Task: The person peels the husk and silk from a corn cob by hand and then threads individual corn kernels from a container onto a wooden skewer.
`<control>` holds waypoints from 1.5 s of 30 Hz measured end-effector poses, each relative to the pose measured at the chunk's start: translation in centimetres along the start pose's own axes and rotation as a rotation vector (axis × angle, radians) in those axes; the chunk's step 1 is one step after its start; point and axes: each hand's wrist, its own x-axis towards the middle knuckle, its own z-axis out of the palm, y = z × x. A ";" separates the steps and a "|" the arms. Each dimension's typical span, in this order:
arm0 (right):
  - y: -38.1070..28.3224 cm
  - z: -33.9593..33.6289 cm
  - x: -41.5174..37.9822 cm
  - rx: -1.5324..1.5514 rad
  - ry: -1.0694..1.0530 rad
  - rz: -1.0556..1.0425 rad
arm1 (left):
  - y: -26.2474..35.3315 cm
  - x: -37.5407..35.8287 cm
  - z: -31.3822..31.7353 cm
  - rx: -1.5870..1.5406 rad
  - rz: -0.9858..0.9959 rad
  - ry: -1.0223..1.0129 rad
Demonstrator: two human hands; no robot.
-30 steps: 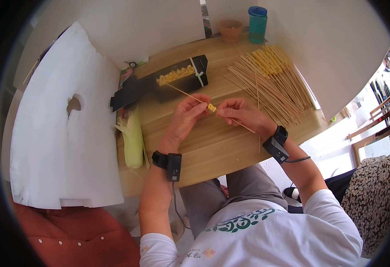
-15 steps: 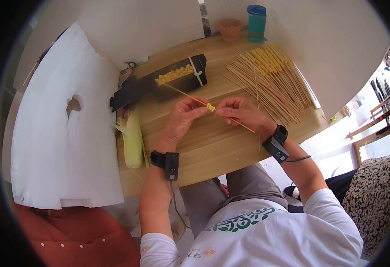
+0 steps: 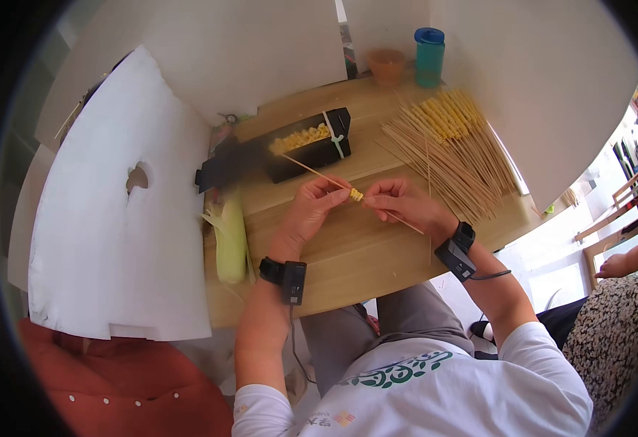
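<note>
Both hands work one thin bamboo skewer above the wooden table. My left hand pinches the skewer just left of a small cluster of yellow corn kernels threaded on it. My right hand grips the skewer on the right side of that cluster, with the stick's end poking out toward my wrist. A black box holding loose corn kernels lies just beyond the hands.
A pile of skewers, several with corn on them, lies at the right of the table. An ear of corn in its husk rests at the left edge. A white foam sheet stands left. A teal bottle and an orange cup sit at the back. Another person's hand shows far right.
The view has shifted slightly, so everything sits lower and to the right. Both hands keep hold of the skewer with the kernels between them. Another person's hand has appeared at the far right.
</note>
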 end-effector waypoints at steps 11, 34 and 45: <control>-0.3 -0.4 -0.1 0.100 0.067 -0.057 | 5.4 1.0 -5.4 0.320 0.245 0.466; -0.5 -0.2 -0.1 0.125 0.132 -0.059 | 5.3 8.3 -8.9 1.465 0.332 0.493; -0.5 -0.2 -0.1 0.056 0.124 -0.021 | 5.5 5.2 -8.4 0.858 0.352 0.602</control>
